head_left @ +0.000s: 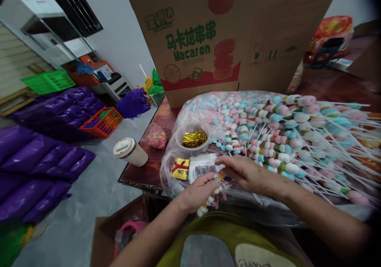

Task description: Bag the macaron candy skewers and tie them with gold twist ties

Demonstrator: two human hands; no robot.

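Observation:
My left hand (200,193) is closed around a clear bag of small pink and white marshmallow pieces (216,199), held low over the table's front edge. Just above it, my right hand (245,172) reaches in from the right, its fingers bent together near the bag's top; whatever they pinch is hidden. A white printed packet (203,165) lies beyond my hands, beside a gold twist-tie packet (180,169). Behind these stands a bowl (177,136) of gold twist ties (195,139). Pastel marshmallow skewers (276,148) are heaped to the right on clear plastic sheeting.
A tall cardboard box (190,68) stands at the table's back. A lidded paper cup (132,152) and a bag of pink candies (156,137) sit near the left edge. Below is an open carton (102,235); purple bags (32,171) lie on the floor.

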